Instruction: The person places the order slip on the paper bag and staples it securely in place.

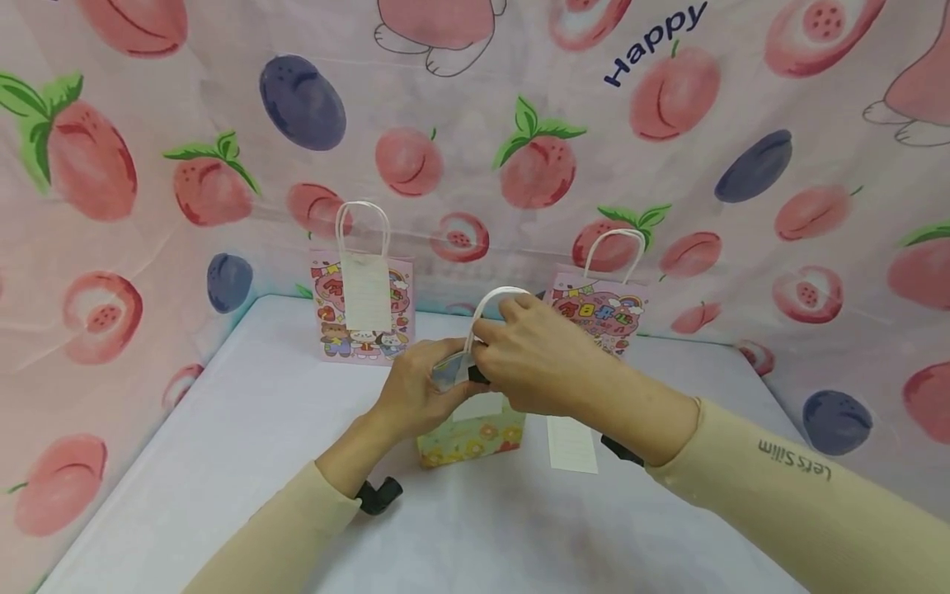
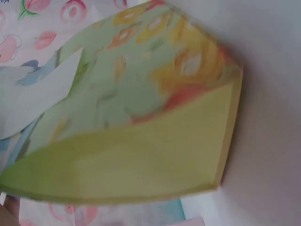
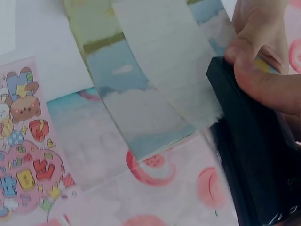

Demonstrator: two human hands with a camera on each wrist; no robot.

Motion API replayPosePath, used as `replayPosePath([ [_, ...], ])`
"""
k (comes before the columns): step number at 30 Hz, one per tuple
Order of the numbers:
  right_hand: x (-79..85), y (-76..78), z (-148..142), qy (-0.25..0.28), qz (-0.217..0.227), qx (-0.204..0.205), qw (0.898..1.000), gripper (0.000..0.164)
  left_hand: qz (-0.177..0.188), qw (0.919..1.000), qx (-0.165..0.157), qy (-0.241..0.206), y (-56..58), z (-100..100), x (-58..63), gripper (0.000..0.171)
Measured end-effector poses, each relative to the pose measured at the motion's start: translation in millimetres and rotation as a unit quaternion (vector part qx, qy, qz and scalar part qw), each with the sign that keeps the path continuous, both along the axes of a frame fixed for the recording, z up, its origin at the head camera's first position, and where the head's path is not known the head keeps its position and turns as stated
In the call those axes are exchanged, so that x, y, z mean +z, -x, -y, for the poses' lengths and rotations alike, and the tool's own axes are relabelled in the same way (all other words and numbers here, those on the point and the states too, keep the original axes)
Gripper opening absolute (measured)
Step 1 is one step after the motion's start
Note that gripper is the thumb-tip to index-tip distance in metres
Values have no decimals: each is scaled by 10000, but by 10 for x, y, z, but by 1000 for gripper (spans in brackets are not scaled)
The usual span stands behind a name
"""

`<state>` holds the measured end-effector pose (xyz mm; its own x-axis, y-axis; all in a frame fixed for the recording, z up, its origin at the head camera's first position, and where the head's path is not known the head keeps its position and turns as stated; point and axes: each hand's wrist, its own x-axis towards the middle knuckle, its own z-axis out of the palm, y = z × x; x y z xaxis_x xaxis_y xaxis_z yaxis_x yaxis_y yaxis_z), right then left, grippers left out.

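In the head view my left hand (image 1: 423,384) grips the top of a small green paper bag (image 1: 471,441) with a printed flower pattern and a white twisted handle (image 1: 499,293). My right hand (image 1: 538,355) holds a black stapler (image 3: 254,141) at the bag's upper edge; in the head view that hand mostly hides it. A white lined paper slip (image 3: 164,61) lies against the bag's blue-and-white cloud print, its torn end right at the stapler. Close up in the left wrist view are the bag's yellow-green side (image 2: 141,165) and flowered face.
Behind on the white-covered table (image 1: 252,429) stand two pink cartoon paper bags, one at the left (image 1: 364,346) with a lined slip on its front, one at the right (image 1: 594,313). Another lined slip (image 1: 571,445) lies right of the green bag. Fruit-printed cloth (image 1: 475,148) hangs behind.
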<state>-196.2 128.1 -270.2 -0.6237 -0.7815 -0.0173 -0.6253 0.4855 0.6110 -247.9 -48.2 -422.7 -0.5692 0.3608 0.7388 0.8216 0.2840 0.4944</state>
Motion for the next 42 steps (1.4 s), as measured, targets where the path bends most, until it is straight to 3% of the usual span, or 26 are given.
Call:
replayPosePath([
  [8,-19,18,4,-101,-163,128,9997,33,-59,9998,185,-27,2,7,1,48],
  [19,-35,23,26,-486,-743,-15,9960,35,-551,9984,108,26,50,-32,7,51],
  [23,-26,35,-20,-471,-400,-90,9980,34,-574,9983,65,6,46,-48,5,52],
  [26,-36,41,-42,-426,-133,-166,9989,32,-360,9993,-36,40,45,-49,-5,53],
  [31,-37,52,-31,-410,-60,-166,9990,32,1,9999,-76,104,51,-42,-28,58],
  [35,-16,60,-25,-277,-8,-178,9995,33,128,9996,-236,-111,68,-31,-50,57],
  [38,2,64,-29,-177,42,-226,9996,36,55,9983,-499,-282,80,-26,-61,55],
  [42,17,60,-25,-132,129,-260,9995,38,-323,9964,-698,-346,94,-28,-69,53],
])
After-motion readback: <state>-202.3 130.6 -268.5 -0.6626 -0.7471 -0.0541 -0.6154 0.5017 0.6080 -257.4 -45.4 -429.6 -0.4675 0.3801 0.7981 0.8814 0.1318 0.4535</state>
